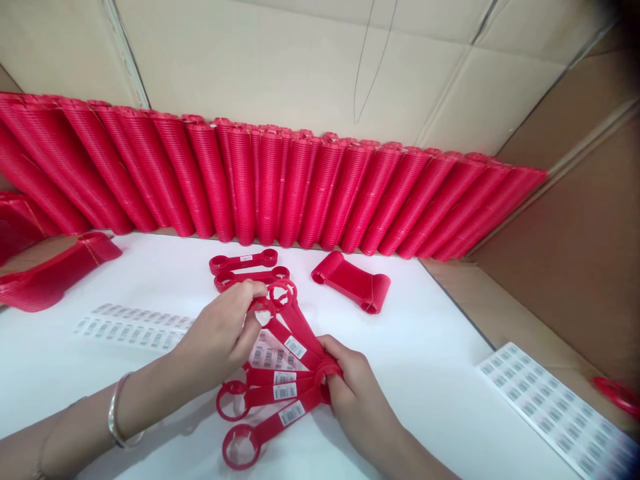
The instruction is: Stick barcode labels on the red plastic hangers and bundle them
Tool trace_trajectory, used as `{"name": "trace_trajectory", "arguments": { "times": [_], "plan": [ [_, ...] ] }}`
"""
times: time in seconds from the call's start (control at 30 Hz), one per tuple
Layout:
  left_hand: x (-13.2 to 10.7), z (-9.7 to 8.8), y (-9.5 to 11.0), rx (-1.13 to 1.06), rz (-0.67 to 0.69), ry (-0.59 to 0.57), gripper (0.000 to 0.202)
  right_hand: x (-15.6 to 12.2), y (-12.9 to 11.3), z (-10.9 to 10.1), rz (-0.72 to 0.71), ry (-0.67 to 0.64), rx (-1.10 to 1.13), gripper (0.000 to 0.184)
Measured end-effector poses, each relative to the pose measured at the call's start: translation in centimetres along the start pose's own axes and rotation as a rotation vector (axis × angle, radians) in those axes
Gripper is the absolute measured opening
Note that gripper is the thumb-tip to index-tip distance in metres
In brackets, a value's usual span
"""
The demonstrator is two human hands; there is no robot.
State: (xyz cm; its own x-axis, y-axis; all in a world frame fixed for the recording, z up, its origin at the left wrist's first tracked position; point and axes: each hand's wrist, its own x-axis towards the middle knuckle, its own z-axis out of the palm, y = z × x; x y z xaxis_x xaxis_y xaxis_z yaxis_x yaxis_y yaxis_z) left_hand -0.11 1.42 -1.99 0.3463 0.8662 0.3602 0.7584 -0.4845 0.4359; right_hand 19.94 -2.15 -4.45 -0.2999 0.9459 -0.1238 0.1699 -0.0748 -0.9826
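A fan of red plastic pieces point(273, 395), each a flat bar with a ring at its end, spreads out above the white table. Several carry a white barcode sticker on the bar. My right hand point(357, 387) is closed around their overlapping ends on the right. With thumb and fingers, my left hand point(220, 327) pinches the ring end of an upper piece point(263, 310). Just beyond the left hand lie two loose red pieces, the farther one point(243, 260) bearing a sticker and the nearer one point(255, 275) partly hidden.
Tall ribbed red stacks point(270, 187) stand in a row against the cardboard wall point(300, 60). A short tied bundle point(350, 283) lies on the white table point(415, 353), and a longer one point(60, 273) at left. Barcode sticker sheets lie left point(135, 327) and right point(555, 407).
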Motion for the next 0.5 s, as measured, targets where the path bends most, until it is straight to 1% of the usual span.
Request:
{"name": "trace_trajectory", "arguments": {
  "times": [0.07,0.13,0.17,0.23,0.3,0.33,0.4,0.47,0.5],
  "plan": [
    [-0.1,-0.1,0.1,0.094,0.096,-0.029,0.019,0.0,-0.1,0.0,-0.004,0.000,0.004,0.039],
    [0.0,-0.1,0.4,0.198,0.151,-0.111,0.016,0.1,-0.2,0.1,-0.011,-0.002,-0.002,0.039],
    [0.0,-0.1,0.5,0.243,0.140,-0.163,0.018,0.1,-0.2,0.1,-0.013,-0.007,-0.006,0.039],
    [0.1,-0.1,0.8,0.322,0.046,-0.290,0.025,0.2,-0.1,0.2,-0.013,-0.021,-0.014,0.039],
    [0.1,0.2,1.0,0.396,-0.048,-0.408,0.024,0.2,0.1,0.2,-0.013,-0.026,-0.030,0.037],
    [0.0,0.3,0.9,0.431,-0.071,-0.448,0.022,0.2,0.1,0.2,-0.009,-0.026,-0.039,0.035],
    [-0.2,0.7,0.6,0.473,-0.072,-0.484,0.025,0.2,0.2,0.2,0.005,-0.028,-0.056,0.032],
    [-0.4,1.0,0.1,0.468,-0.062,-0.480,0.029,0.1,0.1,0.3,0.017,-0.036,-0.071,0.030],
    [-0.5,1.1,-0.2,0.450,-0.071,-0.475,0.028,0.1,0.1,0.3,0.020,-0.040,-0.079,0.029]
  ]
}}
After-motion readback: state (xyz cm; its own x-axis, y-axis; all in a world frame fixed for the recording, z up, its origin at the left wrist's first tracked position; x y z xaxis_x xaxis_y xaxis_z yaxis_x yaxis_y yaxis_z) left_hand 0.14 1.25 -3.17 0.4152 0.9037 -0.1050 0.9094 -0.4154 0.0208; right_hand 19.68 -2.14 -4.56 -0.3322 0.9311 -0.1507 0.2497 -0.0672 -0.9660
